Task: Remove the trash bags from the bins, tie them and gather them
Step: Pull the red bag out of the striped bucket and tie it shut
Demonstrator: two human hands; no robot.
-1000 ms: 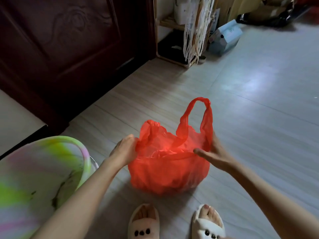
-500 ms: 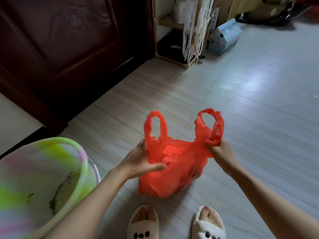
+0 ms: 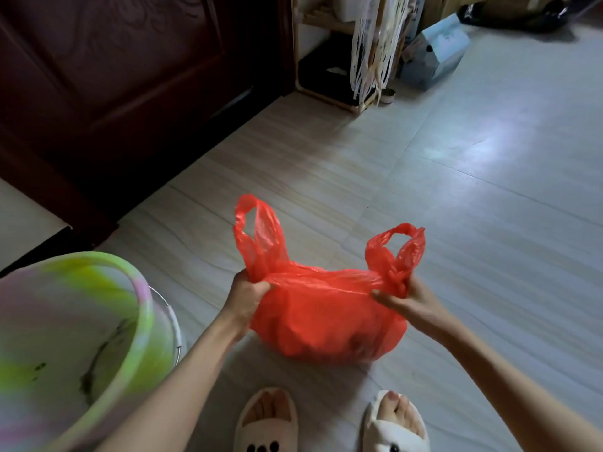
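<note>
Dim room, floor glare, blurred bent edges

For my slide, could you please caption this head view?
Both hands, left hand and right hand, grip the handles of a red trash bag on the floor beside a pastel bin.

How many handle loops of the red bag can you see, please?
2: the left loop stands above the left hand; the right loop above the right hand.
</note>
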